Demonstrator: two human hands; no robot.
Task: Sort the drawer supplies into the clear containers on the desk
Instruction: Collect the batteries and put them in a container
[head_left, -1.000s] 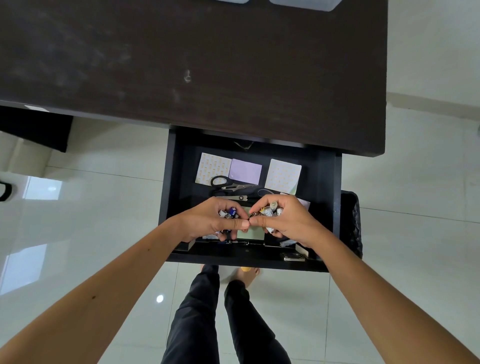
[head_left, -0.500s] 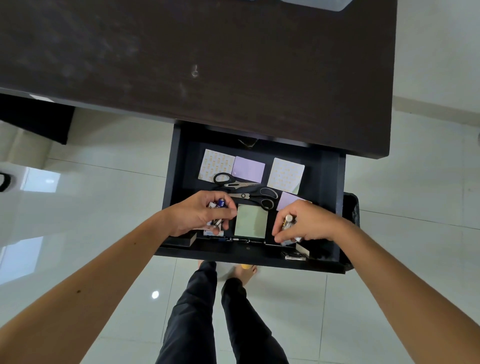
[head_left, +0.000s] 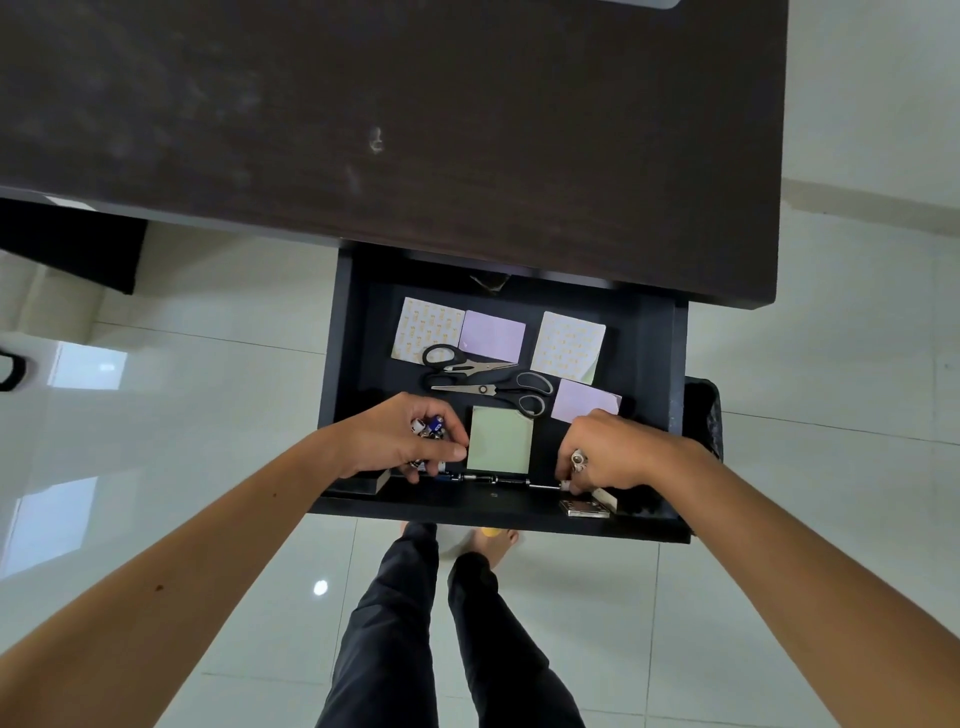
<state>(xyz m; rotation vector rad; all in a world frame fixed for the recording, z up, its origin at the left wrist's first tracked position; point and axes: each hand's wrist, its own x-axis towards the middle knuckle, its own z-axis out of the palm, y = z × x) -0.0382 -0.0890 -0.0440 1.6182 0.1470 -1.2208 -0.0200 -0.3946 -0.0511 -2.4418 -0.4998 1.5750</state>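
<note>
Where a second ago the two hands met over the middle of the drawer (head_left: 654, 364), fingers knotted together above a heap of small batteries, they have now drawn apart to its near corners, and the green sticky pad (head_left: 500, 440) they were covering lies bare between them. The left hand (head_left: 400, 439) sits at the near left, fingers curled round a clutch of batteries (head_left: 429, 427), blue and white ends poking out by the thumb. The right hand (head_left: 610, 457) has gone to the near right, curled over another small battery (head_left: 577, 460) and reaching down with its fingertips at something thin along the front edge; what exactly it pinches there I cannot make out.

Farther back nothing has stirred: two pairs of scissors (head_left: 485, 382) lie crossed, with patterned and purple note pads around them. A pen or two rests against the near wall of the drawer.

So the heap looks to have been split between the hands, and I would say the gathering is nearly done. The clear containers sit on the far side of the dark desk (head_left: 415, 130); only a sliver of one (head_left: 647, 3) shows at the top edge. Nothing has gone up there yet from this handful, so the carry remains, and loose cells could slip from such full fists.
</note>
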